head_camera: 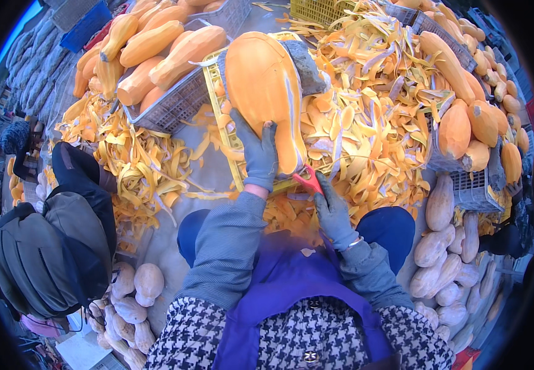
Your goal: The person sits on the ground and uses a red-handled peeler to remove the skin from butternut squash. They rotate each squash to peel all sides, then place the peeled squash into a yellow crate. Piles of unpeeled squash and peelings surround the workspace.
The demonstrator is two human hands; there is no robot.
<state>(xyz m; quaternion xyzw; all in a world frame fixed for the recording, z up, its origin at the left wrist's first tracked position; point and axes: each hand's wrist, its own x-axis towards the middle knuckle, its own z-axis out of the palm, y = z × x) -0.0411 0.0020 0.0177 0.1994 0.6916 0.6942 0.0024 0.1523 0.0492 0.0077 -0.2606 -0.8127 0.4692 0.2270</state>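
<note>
A large, mostly peeled squash (260, 78) lies before me over a yellow plastic crate (218, 106), its narrow end towards me. Pale strips of skin remain along its right side. My left hand (260, 152), in a dark grey glove, grips the squash's neck with the thumb on top. In my gloved right hand (334, 210) is a red-handled peeler (310, 179), its head at the near end of the squash. A grey block-like thing (305, 67) sits against the squash's right side; its material is hard to tell.
Orange peelings (364, 134) are heaped to the right, with another pile (142, 162) at left. Peeled squashes fill a grey crate (169, 104) and more crates at right. Unpeeled squashes (438, 263) lie at lower right. A person (58, 240) in dark clothes sits close on my left.
</note>
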